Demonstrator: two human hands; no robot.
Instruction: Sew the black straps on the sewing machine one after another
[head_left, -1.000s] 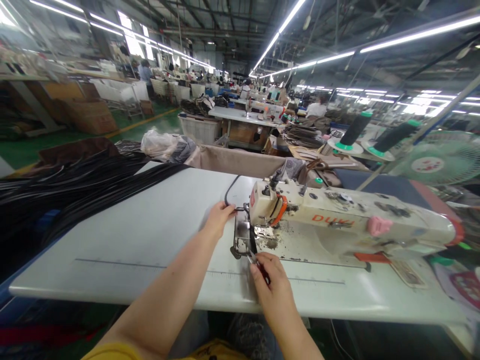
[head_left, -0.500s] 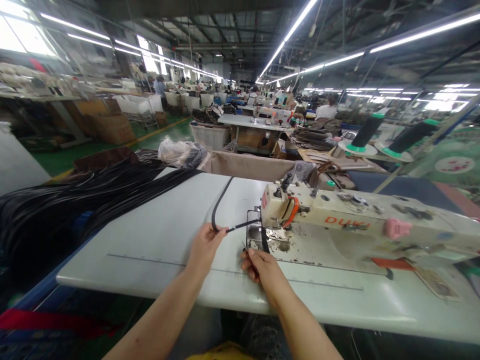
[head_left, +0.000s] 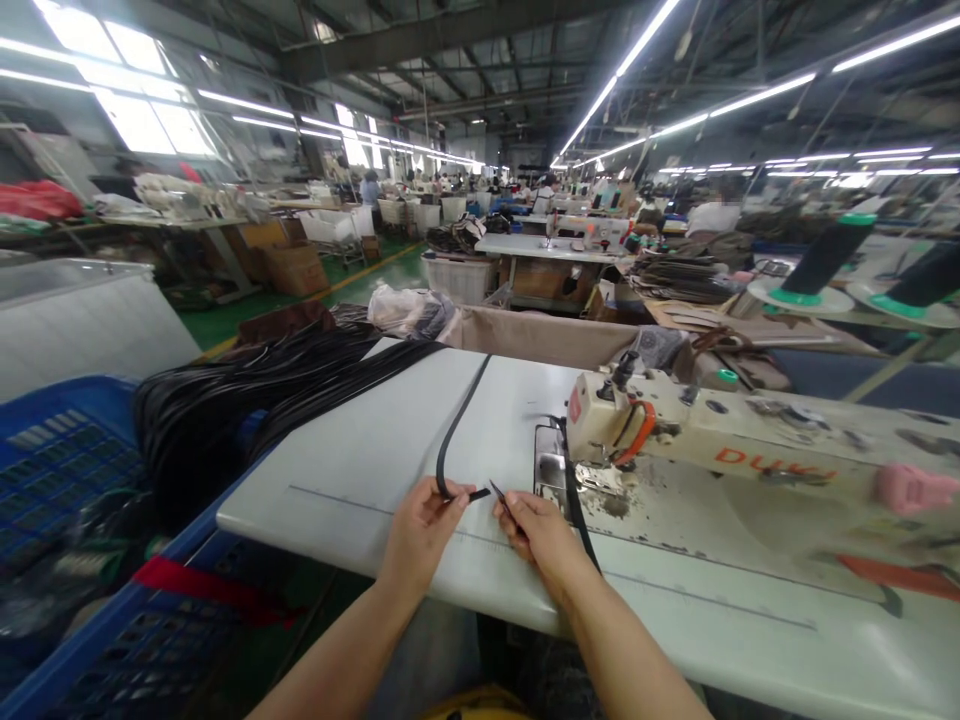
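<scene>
The held strap (head_left: 463,410) no longer reaches the sewing machine (head_left: 675,430).

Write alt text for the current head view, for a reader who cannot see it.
The left hand pinches a thin black strap near its end above a pale, smooth table, while the right hand holds a slim, pointed tool close to that end. A cream-coloured sewing machine stands to the right; long black strips are heaped to the left.

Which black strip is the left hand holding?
The lone strip curving across the white table; the others are the bundle at left and the strip at the sewing machine.
</scene>
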